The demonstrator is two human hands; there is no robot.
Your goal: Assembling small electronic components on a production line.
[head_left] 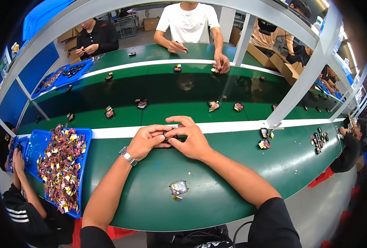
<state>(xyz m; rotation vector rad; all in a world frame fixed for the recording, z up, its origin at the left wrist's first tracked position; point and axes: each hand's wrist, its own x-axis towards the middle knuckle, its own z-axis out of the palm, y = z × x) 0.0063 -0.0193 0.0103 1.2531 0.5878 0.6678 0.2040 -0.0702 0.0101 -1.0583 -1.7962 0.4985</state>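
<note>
Both hands meet over the green counter (233, 165) near its far white edge. The left hand (148, 141) and right hand (190, 140) pinch a small dark part (169, 136) between closed fingertips. A blue tray (85, 161) of similar parts sits at the left edge; a small clear-wrapped piece (178, 187) lies near the front edge.

You sit at a long green worktop (233, 177) edged by a white strip (233, 126), with a dark conveyor belt (171, 93) beyond. Grey frame posts (303, 78) rise overhead. Cardboard boxes (69, 35) stand behind on a pale floor (315, 215).
</note>
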